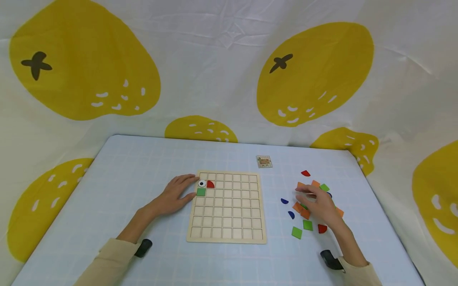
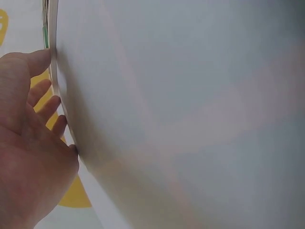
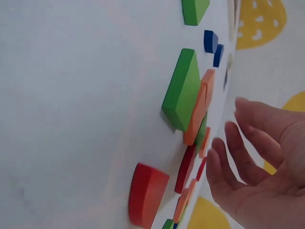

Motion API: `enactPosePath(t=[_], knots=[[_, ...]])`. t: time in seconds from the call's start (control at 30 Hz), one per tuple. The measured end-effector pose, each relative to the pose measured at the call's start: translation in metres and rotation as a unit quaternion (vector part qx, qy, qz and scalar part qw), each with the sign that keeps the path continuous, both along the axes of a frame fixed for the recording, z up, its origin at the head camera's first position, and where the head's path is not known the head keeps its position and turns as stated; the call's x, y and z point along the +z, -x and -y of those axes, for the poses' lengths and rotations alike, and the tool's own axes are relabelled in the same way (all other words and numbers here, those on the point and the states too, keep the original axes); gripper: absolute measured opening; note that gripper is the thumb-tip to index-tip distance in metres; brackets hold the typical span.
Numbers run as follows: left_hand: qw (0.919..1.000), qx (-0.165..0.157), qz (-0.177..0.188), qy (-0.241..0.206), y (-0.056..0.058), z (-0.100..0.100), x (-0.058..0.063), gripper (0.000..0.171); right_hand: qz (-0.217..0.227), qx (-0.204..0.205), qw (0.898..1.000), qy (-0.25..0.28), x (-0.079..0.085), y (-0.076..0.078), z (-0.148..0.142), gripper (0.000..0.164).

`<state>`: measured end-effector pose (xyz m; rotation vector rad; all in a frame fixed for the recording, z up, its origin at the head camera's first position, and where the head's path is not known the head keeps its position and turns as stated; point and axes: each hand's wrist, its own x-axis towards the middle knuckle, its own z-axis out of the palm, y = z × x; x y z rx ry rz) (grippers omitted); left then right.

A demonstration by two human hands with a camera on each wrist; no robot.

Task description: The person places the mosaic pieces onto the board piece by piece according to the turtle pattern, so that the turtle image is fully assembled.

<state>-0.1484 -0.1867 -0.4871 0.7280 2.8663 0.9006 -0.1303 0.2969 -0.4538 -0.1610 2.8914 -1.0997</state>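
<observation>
My left hand [image 1: 172,198] lies at the left edge of a pale wooden grid board [image 1: 227,202], its thumb and fingertips touching the rim. On the board's upper left cells sit a white eye piece [image 1: 202,183], a red quarter-round piece [image 1: 210,184] and a green square [image 1: 201,192]. To the right of the board, my right hand [image 1: 321,205] hovers over a loose scatter of flat pieces, fingers loosely bent and nothing between them. Beneath and around it lie orange squares [image 1: 305,213], green squares [image 1: 307,225] and a red quarter-round [image 1: 322,228]. The hand hides part of this scatter.
Two blue half-round pieces [image 1: 284,201] lie between the board and the scatter. Behind the scatter is another red piece [image 1: 305,173]. A small printed card [image 1: 264,161] lies beyond the board's far right corner. White cloth with yellow fruit prints [image 1: 315,75] hangs behind the table.
</observation>
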Motion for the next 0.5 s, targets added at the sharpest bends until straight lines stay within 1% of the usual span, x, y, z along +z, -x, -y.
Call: enactPosePath(t=[0.13, 0.3, 0.5], knots=[[1.0, 0.001, 0.003, -0.002, -0.001, 0.0, 0.001, 0.057, 0.001, -0.005, 1.0, -0.024, -0.003, -0.005, -0.009, 0.034], [1.0, -0.002, 0.002, 0.0, 0.0, 0.0, 0.0, 0.056, -0.005, -0.005, 0.999, -0.045, -0.008, -0.008, -0.017, 0.033], [1.0, -0.002, -0.002, -0.001, 0.001, 0.001, -0.001, 0.056, 0.002, 0.013, 0.999, -0.05, -0.006, -0.01, -0.019, 0.027]])
